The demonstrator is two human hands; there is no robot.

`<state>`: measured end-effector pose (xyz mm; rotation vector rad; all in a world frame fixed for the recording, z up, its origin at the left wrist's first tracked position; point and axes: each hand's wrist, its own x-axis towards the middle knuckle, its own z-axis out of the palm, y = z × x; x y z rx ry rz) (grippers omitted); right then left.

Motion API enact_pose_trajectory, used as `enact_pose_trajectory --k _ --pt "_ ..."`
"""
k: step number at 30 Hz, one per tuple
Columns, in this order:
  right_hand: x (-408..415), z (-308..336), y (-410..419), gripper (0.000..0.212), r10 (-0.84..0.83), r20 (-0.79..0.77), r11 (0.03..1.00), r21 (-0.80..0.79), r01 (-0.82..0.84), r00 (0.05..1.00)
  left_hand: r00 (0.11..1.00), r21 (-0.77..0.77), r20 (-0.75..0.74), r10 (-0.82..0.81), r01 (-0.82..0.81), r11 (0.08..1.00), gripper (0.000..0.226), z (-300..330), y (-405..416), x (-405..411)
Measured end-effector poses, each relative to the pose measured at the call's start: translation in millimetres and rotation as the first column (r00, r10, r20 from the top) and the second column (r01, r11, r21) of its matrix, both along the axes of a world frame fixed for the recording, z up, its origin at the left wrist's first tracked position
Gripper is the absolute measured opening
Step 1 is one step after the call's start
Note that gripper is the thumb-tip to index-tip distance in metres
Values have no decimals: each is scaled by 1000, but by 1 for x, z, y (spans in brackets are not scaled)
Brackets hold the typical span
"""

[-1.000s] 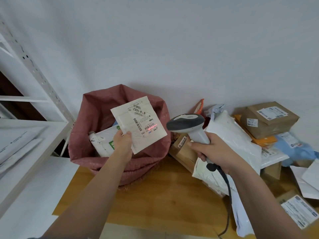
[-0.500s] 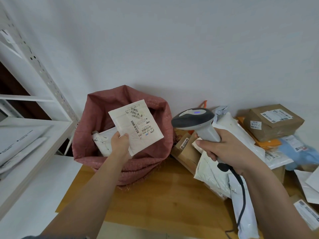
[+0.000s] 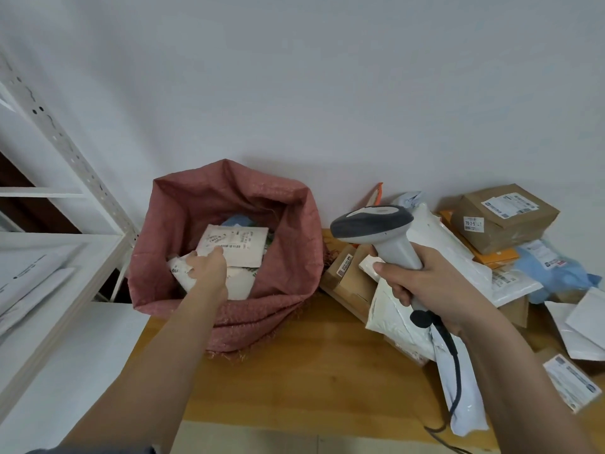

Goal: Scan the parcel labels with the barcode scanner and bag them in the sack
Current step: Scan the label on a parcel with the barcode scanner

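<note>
A red sack [image 3: 229,257] stands open at centre left of the frame, on the back of a wooden bench [image 3: 294,371] against a pale wall. The left hand [image 3: 206,267] reaches down into the sack's mouth from the lower left. It touches the near edge of a white parcel [image 3: 235,245] lying label-up inside, on top of other white parcels. The hand's back faces the camera, so the fingers are mostly hidden; whether they pinch the parcel or only rest on it cannot be told.

Right of centre, the right hand [image 3: 422,286] grips the handle of a grey scanner [image 3: 376,227]. Its fingers [image 3: 393,273] are curled tightly round the handle, with the scanner's dark head pointing left toward the sack. A black cable [image 3: 453,365] drops from the handle's base toward the lower edge of the frame.

Behind and right of the scanner lies a heap of parcels on the bench. A brown box [image 3: 504,217] with 2 white labels sits at the upper right of the heap. Below it are white mailers [image 3: 458,253], an orange envelope [image 3: 494,257] and a blue bag [image 3: 550,273]. More small cardboard boxes [image 3: 347,276] lie just right of the sack.

White metal shelving [image 3: 59,257] fills the left edge of the frame, holding flat white envelopes.
</note>
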<state>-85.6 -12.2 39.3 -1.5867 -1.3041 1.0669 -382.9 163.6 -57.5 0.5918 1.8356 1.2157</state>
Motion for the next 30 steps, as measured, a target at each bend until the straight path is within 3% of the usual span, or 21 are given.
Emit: enact_pose_trajectory --k 4,9,13,18,26,30 --pt "4 -7 -11 19 -59 3 997 -47 59 998 998 70 -60 -18 22 997 51 -7 -13 32" --pt "24 -13 -34 14 -129 23 986 -105 130 991 980 183 15 -201 195 964 29 -10 -35 87" --pt "55 -16 -59 13 -183 -12 976 -125 180 983 951 207 -50 -304 308 929 23 -15 -61 137" --pt "108 -24 -85 17 -221 -99 970 -127 208 970 860 47 -83 -503 508 860 20 -25 -104 203" --pt "214 -48 -125 14 -109 -163 985 -153 84 981 593 -212 -3 -805 787 580 5 -60 -190 321" --pt "259 -62 -141 5 -102 -159 978 -198 69 982 484 -278 38 -874 846 456 26 -91 -229 368"
